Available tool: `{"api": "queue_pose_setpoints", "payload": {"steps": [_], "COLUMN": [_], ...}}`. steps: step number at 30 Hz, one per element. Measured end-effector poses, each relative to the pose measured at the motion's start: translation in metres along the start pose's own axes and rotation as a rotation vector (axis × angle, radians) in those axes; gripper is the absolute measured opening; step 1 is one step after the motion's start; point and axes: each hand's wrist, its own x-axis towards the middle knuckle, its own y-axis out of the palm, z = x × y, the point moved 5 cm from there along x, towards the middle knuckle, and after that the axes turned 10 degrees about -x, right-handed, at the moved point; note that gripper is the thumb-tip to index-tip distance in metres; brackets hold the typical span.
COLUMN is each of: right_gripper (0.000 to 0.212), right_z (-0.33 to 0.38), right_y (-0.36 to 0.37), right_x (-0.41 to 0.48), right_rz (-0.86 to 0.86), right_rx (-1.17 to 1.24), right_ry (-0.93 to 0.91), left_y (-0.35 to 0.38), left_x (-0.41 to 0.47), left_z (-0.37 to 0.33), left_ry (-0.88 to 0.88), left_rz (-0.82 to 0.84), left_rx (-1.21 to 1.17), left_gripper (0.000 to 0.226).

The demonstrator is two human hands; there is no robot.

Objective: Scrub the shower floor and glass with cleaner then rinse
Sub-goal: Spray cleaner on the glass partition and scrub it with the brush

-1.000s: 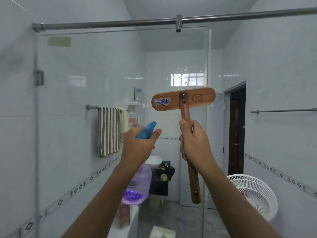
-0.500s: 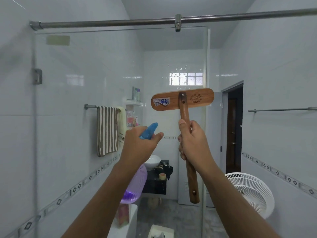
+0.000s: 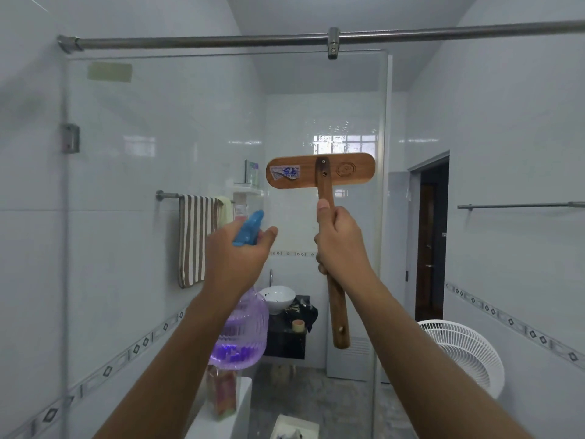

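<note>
The glass panel (image 3: 142, 137) stands upright under a steel rail (image 3: 202, 42), with a white fan (image 3: 468, 353) low beyond its right edge and a striped towel (image 3: 196, 239) on the wall behind its left half. Before the panel's right edge a wooden brush (image 3: 319, 171) is upright, flat head uppermost; whether its bristles touch the glass I cannot tell. Before the panel's middle hangs a purple spray bottle (image 3: 243, 331), the left hand (image 3: 235, 258) wrapped around its neck, while the right hand (image 3: 343, 245) clenches the brush handle.
</note>
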Motion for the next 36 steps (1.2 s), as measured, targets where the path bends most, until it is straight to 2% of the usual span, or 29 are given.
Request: {"api": "queue_pose_setpoints", "payload": {"steps": [3, 6, 10, 12, 14, 17, 20, 22, 25, 28, 30, 33, 36], "right_gripper": [0.036, 0.037, 0.035, 0.03, 0.032, 0.038, 0.039, 0.039, 0.04, 0.038, 0.038, 0.044, 0.05], "right_z": [0.004, -0.024, -0.103, -0.12, -0.107, -0.047, 0.005, 0.002, -0.061, -0.11, -0.103, -0.057, -0.013], "right_y": [0.008, 0.026, 0.059, 0.069, 0.065, 0.039, 0.012, 0.007, 0.02, 0.028, 0.02, -0.002, -0.023], "right_x": [0.013, -0.004, -0.075, -0.1, -0.091, -0.035, 0.017, 0.016, -0.039, -0.098, -0.092, -0.034, 0.023], "right_rz": [-0.007, -0.008, 0.05, 0.087, 0.072, -0.016, -0.033, -0.039, -0.051, 0.018, 0.001, -0.061, -0.033], "right_rx": [-0.076, -0.192, -0.147, -0.157, -0.144, -0.181, -0.152, -0.156, -0.221, -0.184, -0.18, -0.222, -0.182], "right_ry": [-0.034, -0.045, 0.135, 0.182, 0.16, 0.066, 0.021, 0.029, 0.115, 0.184, 0.168, 0.109, 0.075], "left_y": [-0.007, -0.012, -0.018, -0.019, -0.017, -0.013, -0.007, -0.003, 0.004, 0.007, 0.009, 0.007, 0.002], "left_x": [-0.002, -0.008, -0.019, -0.025, -0.028, -0.029, -0.029, -0.03, -0.035, -0.04, -0.042, -0.043, -0.043], "left_z": [0.002, 0.004, 0.013, 0.018, 0.021, 0.022, 0.018, 0.016, 0.013, 0.011, 0.01, 0.004, -0.002], "left_ry": [-0.022, 0.012, 0.018, 0.022, 0.014, -0.007, 0.005, 0.019, 0.047, 0.026, 0.006, -0.023, -0.028], "left_rz": [-0.053, -0.059, -0.076, -0.07, -0.057, -0.048, -0.067, -0.086, -0.089, -0.087, -0.071, -0.055, -0.049], "left_rx": [0.011, 0.066, 0.052, 0.058, 0.057, 0.035, 0.02, 0.027, 0.038, 0.021, 0.027, 0.029, 0.02], "left_gripper": [0.022, 0.025, 0.021, 0.021, 0.022, 0.021, 0.021, 0.022, 0.021, 0.021, 0.021, 0.02, 0.022]}}
